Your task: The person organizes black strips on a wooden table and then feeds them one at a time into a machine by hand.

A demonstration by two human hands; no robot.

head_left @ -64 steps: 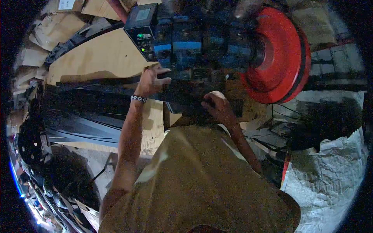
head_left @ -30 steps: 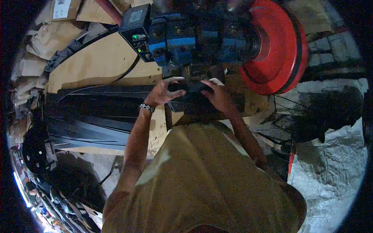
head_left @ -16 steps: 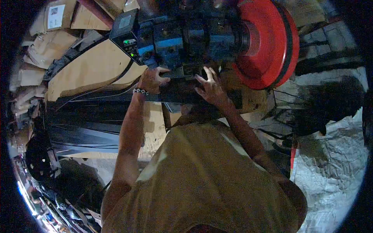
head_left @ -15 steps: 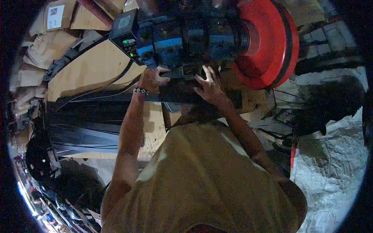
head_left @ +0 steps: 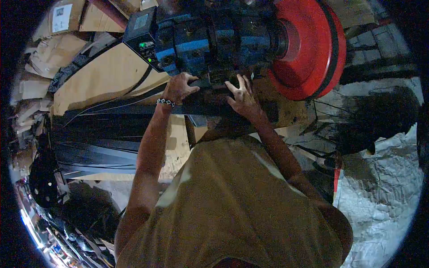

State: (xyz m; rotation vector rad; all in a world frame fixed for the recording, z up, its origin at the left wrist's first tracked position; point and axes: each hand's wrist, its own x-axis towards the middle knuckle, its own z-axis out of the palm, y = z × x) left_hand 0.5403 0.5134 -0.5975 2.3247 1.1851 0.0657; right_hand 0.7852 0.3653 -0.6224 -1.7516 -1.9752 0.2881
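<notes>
A blue and black machine (head_left: 192, 44) with a large red wheel (head_left: 304, 49) on its right stands in front of me. My left hand (head_left: 179, 87), a patterned bracelet at its wrist, rests at the machine's lower front edge, thumb and forefinger apart. To its right, my right hand (head_left: 243, 96) lies at the same edge with its fingers spread. Beneath both hands runs a dark strip-like piece (head_left: 205, 102); shadow hides its exact shape. Neither hand visibly wraps round anything.
A control box (head_left: 140, 38) with green lights sits on the machine's left side. Long dark strips (head_left: 103, 147) lie over a wooden board (head_left: 103, 80) at left. Cardboard boxes (head_left: 67, 18) are behind it. Crumpled pale sheeting (head_left: 380, 192) covers the right-hand floor.
My left hand has shifted slightly to the right, its thumb and forefinger still apart. My right hand stays at nearly the same spot with its fingers a little changed.
</notes>
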